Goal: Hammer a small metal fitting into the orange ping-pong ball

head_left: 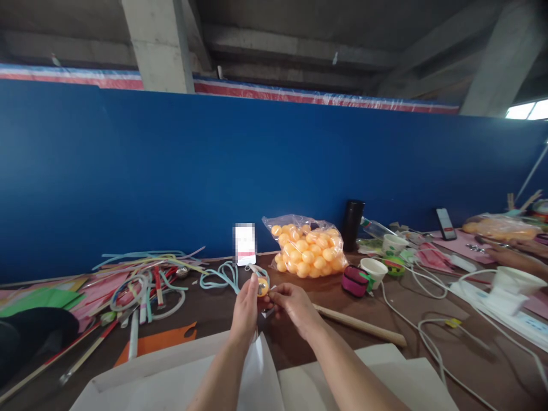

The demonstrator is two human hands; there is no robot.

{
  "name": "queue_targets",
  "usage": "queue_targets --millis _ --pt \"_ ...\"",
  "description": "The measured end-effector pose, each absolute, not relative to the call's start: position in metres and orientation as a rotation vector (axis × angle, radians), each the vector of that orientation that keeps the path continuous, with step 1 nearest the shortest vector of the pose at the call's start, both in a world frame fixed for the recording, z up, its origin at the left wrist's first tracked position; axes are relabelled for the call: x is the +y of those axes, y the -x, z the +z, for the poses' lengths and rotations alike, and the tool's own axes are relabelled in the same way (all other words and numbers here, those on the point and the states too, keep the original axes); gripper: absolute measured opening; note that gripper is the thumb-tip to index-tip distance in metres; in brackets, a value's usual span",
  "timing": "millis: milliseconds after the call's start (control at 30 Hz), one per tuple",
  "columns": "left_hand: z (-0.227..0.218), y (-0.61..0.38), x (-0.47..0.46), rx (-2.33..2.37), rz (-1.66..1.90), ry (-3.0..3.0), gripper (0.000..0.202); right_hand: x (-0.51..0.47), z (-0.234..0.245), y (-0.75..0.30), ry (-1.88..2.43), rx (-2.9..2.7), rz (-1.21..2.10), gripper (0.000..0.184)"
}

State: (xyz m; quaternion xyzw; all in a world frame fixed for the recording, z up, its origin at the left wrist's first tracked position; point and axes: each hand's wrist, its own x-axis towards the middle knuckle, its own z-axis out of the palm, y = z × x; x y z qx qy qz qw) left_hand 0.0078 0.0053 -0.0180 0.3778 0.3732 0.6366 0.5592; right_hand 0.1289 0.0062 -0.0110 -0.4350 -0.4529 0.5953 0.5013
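Observation:
My left hand (245,309) is closed round a small orange ball (262,286), holding it up above the brown table (299,342). My right hand (292,305) is pinched right beside the ball; what its fingertips hold is too small to make out. A clear bag full of orange balls (307,245) lies just beyond my hands. A light blue cord (218,277) loops on the table behind the left hand.
White sheets of paper (171,377) lie under my forearms. A wooden stick (362,326) lies to the right. Coloured strips and sticks (145,279) pile at left. A pink pouch (354,281), paper cups (374,269), a black bottle (353,224), white cables (428,319), and another person's arm (514,257) are right.

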Motion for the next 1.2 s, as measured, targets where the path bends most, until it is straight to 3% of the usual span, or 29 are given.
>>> queue_targets --millis 633,1200 --pt "-0.013 -0.006 0.002 0.824 1.492 -0.851 0.058 0.002 0.005 -0.129 1.039 -1.015 1.361 0.015" --pt "-0.008 -0.006 0.001 0.775 1.506 -0.800 0.059 -0.007 0.008 -0.128 0.792 -0.949 1.529 0.029"
